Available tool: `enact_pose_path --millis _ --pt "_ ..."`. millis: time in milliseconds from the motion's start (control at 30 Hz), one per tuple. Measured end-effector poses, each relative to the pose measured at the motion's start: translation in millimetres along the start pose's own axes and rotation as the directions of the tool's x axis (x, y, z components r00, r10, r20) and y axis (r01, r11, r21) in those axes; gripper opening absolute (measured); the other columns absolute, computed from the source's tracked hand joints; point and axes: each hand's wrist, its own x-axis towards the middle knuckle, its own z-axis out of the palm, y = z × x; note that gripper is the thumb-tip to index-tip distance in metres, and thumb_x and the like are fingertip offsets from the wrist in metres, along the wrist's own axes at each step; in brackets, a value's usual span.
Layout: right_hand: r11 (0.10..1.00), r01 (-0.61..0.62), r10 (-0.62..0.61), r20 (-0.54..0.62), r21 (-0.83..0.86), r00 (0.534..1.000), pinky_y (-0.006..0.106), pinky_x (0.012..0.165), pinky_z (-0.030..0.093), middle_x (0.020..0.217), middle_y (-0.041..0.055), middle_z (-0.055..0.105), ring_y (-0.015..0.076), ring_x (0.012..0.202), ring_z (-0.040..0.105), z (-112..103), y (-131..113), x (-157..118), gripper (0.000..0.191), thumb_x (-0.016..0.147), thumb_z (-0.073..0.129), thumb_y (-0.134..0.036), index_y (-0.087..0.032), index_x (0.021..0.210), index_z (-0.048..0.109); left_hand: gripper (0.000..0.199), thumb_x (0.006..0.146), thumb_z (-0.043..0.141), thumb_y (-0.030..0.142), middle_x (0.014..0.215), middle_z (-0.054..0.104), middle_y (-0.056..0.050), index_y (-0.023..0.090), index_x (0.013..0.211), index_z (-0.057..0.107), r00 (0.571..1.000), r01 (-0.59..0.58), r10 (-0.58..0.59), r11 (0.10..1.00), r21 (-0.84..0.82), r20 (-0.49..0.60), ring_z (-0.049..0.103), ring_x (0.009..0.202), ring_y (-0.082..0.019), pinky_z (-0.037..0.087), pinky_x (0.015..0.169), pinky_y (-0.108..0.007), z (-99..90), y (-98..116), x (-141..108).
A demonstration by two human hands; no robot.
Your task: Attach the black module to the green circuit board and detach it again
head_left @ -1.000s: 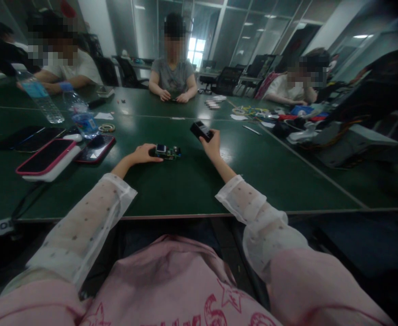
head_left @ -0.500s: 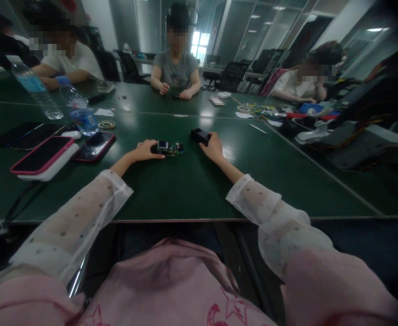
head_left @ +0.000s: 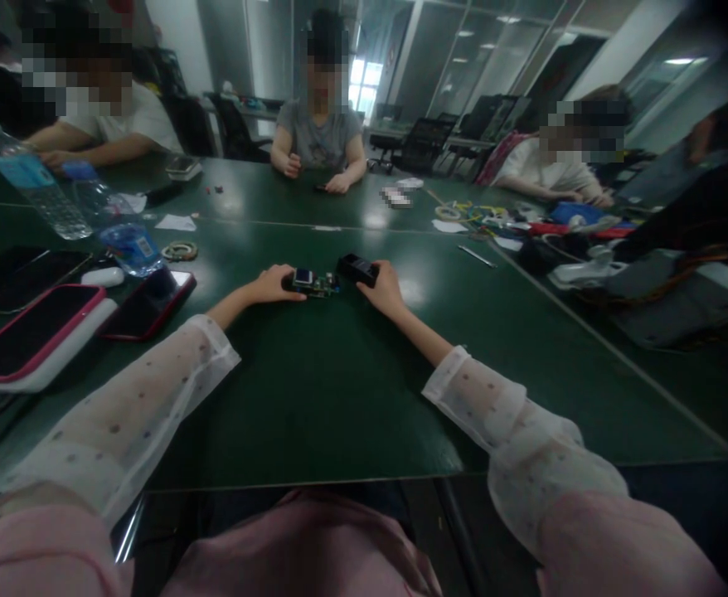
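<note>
My left hand (head_left: 271,284) grips the left end of a small green circuit board (head_left: 319,284) that has a little screen on it. A black box-like case (head_left: 357,269) is in my right hand (head_left: 384,290), its fingers and thumb closed round the right end. Board and case are close together over the green table (head_left: 314,398), the case slightly higher in view. Whether they touch I cannot tell.
On the left are phones (head_left: 34,332), a white earbud case (head_left: 103,276), two bottles (head_left: 133,250) and a tape roll (head_left: 179,251). At right lie a metallic pen-like tool (head_left: 477,256), wires (head_left: 469,213) and grey equipment (head_left: 681,298). Several people sit around the table.
The view has tipped downward, showing more of the near table. The black case has come closer to the circuit board, and both remain held.
</note>
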Motion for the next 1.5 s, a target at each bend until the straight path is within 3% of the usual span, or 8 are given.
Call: enact_pose_path --millis 333,900,1100,1333,1500 --pt "0.994 0.079 -0.083 0.054 0.073 0.995 0.058 0.095 0.050 0.126 0.0172 0.058 0.0358 0.116 0.057 6 2 11 0.056 0.080 0.065 -0.031 -0.019 0.131 0.045 0.062 0.078 0.062 0.071 0.119 0.061 -0.008 0.024 0.118 0.057 1.000 -0.022 0.022 1.000 -0.005 0.021 0.057 0.106 -0.028 0.043 0.091 -0.043 3.0 -2 5" --pt "0.993 0.071 -0.077 0.067 0.092 0.995 0.062 0.100 0.048 0.129 0.0151 0.057 0.0372 0.120 0.055 2 2 7 0.058 0.080 0.066 -0.031 -0.023 0.134 0.044 0.060 0.082 0.058 0.072 0.120 0.060 -0.008 0.024 0.119 0.055 0.999 -0.023 0.023 1.000 -0.003 0.032 0.055 0.105 -0.028 0.042 0.085 -0.040 2.9 7 2" --pt "0.994 0.043 -0.044 0.006 0.102 0.999 0.062 0.106 0.044 0.133 0.0171 0.052 0.0369 0.126 0.051 1 3 5 0.064 0.081 0.067 -0.035 -0.021 0.139 0.042 0.061 0.081 0.058 0.072 0.121 0.060 -0.008 0.024 0.120 0.056 0.999 -0.023 0.023 1.000 -0.001 0.028 0.054 0.106 -0.029 0.042 0.086 -0.040 3.2 7 2" --pt "0.990 0.030 -0.029 -0.008 0.137 1.000 0.057 0.099 0.051 0.124 0.0142 0.060 0.0340 0.117 0.058 0 6 5 0.051 0.084 0.066 -0.036 -0.022 0.130 0.050 0.062 0.081 0.058 0.072 0.122 0.059 -0.008 0.025 0.120 0.055 0.999 -0.019 0.019 1.000 -0.005 0.030 0.054 0.105 -0.029 0.042 0.085 -0.040 1.9 8 2" --pt "0.986 0.073 -0.055 -0.122 0.151 0.991 0.055 0.102 0.050 0.136 0.0146 0.053 0.0312 0.124 0.056 -9 -9 0 0.059 0.093 0.056 -0.042 -0.025 0.145 0.034 0.062 0.082 0.058 0.072 0.120 0.060 -0.008 0.024 0.119 0.055 0.999 -0.028 0.028 1.000 0.004 0.020 0.054 0.105 -0.029 0.042 0.086 -0.041 2.4 8 2"
